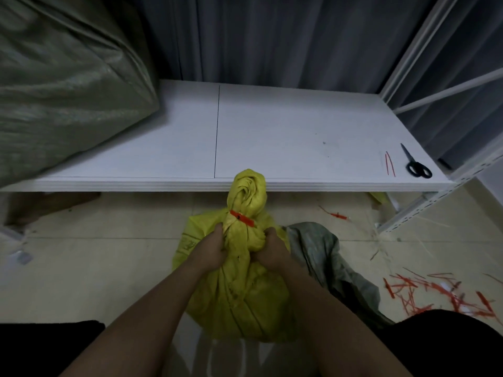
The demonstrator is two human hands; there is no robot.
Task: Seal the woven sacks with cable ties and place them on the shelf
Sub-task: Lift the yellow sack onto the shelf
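Both hands are gripping the yellow woven sack [239, 289] just under its tied neck: the left hand [211, 250] is clutching the gathered cloth on the left side, and the right hand [272, 250] is clutching it on the right, fingers of each curled into the fabric. Between them the sack's neck is rising in a twisted bunch, and a red cable tie [242, 218] is cinching it just above the knuckles. The twisted top of the neck is reaching up in front of the edge of the white shelf [272, 126]. The sack itself is sitting on the tiled floor [109, 254], close in front of the shelf and between the person's forearms.

A crumpled grey-green sack [326, 257] is lying on the floor just beside the yellow one, on its right and partly behind it. On the left end of the shelf a large, full grey-green sack [68, 85] is resting. Near the shelf's right front corner a pair of black-handled scissors [416, 163] is lying, and two loose red cable ties [389, 163] are lying just to the left of them. Red tie offcuts [424, 292] are littering the floor at the lower right, well apart from the hands. Grey curtains [272, 36] are hanging behind the shelf.
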